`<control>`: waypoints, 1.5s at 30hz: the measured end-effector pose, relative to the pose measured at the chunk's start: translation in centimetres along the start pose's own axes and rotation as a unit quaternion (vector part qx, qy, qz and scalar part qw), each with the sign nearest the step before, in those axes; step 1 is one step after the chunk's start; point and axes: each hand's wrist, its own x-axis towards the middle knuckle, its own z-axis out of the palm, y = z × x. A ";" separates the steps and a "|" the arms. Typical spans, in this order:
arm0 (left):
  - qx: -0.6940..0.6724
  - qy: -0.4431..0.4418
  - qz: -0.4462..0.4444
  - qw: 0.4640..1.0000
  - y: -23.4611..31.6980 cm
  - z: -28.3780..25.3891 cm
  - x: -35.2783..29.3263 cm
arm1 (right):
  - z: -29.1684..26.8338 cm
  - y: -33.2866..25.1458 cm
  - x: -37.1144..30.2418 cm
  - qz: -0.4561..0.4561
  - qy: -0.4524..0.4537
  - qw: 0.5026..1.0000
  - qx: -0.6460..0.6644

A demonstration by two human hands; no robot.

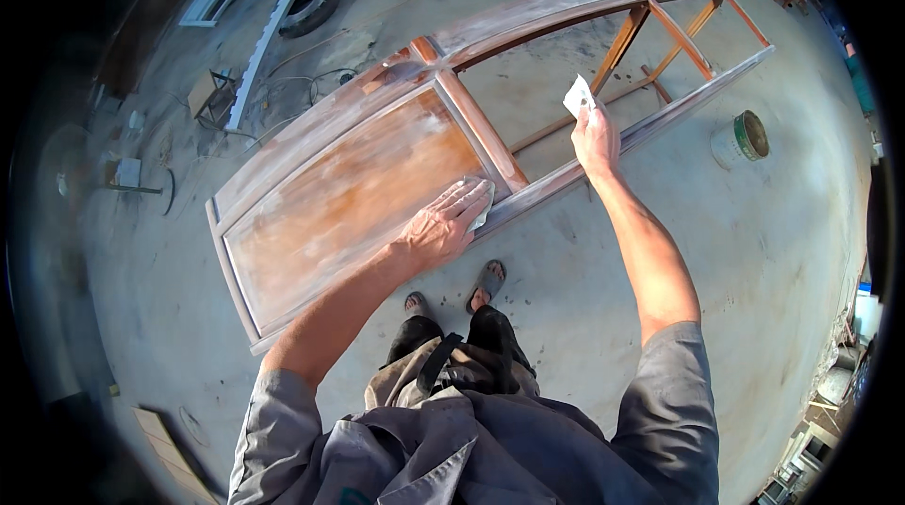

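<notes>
A wooden door (349,194) with an arched long side lies raised before me, its brown surface smeared with whitish dust. My left hand (443,224) lies on the panel's near right corner, fingers together over a pale, thin pad (483,208) that looks like folded sandpaper. Most of that pad is hidden beneath the fingers. Just beyond the near rail (556,182), my right hand (596,139) is raised, pinching a small white folded sheet (577,97), which also looks like sandpaper. Its grit side does not show.
Wooden supports (622,50) show through the door's open section. At the right, a metal can (741,139) stands on the concrete floor. A tyre (309,8), a long white strip (273,38) and loose hoses (292,81) lie at the far left. My feet (485,286) are close to the near rail.
</notes>
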 end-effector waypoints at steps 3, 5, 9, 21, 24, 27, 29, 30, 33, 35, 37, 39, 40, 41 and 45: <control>0.005 -0.032 0.005 0.999 -0.3 -0.1 0.5 | 0.2 -0.6 -0.3 0.028 -0.004 1.000 0.014; 0.011 -0.050 0.010 0.999 -0.4 -0.3 0.5 | 0.2 -0.2 -0.4 0.008 0.005 1.000 0.021; 0.001 -0.034 -0.011 0.999 -0.3 -0.4 0.6 | 0.9 0.3 0.2 -0.021 0.016 1.000 -0.002; 0.052 0.162 -0.086 0.982 -4.2 2.0 4.0 | 0.6 0.3 -0.1 -0.005 0.030 0.999 -0.011; 0.015 0.108 -0.039 0.993 -0.3 2.3 2.1 | 0.5 -0.3 -0.1 0.021 0.003 0.999 -0.028; 0.081 0.166 -0.073 0.980 -7.8 -0.2 4.9 | 0.4 -0.5 0.4 0.035 -0.010 0.998 -0.044; 0.092 0.184 -0.103 0.973 -10.3 -1.7 6.6 | 0.8 -0.6 -0.3 0.043 -0.022 0.998 -0.049; 0.083 0.190 -0.099 0.973 -9.0 -0.9 6.3 | 0.5 -0.7 0.0 0.044 -0.024 0.997 -0.054; 0.041 0.145 -0.087 0.985 -3.2 1.8 2.9 | 0.3 -0.5 0.1 0.044 -0.019 0.997 -0.059; 0.046 0.181 -0.083 0.979 -6.7 0.4 4.3 | 0.5 -0.5 -0.1 0.036 -0.010 0.997 -0.061; 0.089 0.201 -0.140 0.965 -12.0 -1.5 7.2 | 0.7 -0.9 0.0 0.032 -0.015 0.998 -0.050; 0.100 0.210 -0.149 0.961 -12.8 -1.3 8.3 | 0.7 -0.6 0.1 0.029 -0.017 0.998 -0.051; 0.092 0.215 -0.142 0.962 -11.7 -0.5 7.6 | 0.9 -0.3 0.0 0.026 -0.017 0.998 -0.055; 0.081 0.219 -0.130 0.964 -9.7 0.9 6.4 | 0.9 0.2 -0.1 0.027 -0.014 0.998 -0.062; 0.070 0.216 -0.119 0.966 -9.8 0.7 5.6 | 0.7 -0.3 -0.1 0.036 -0.020 0.996 -0.073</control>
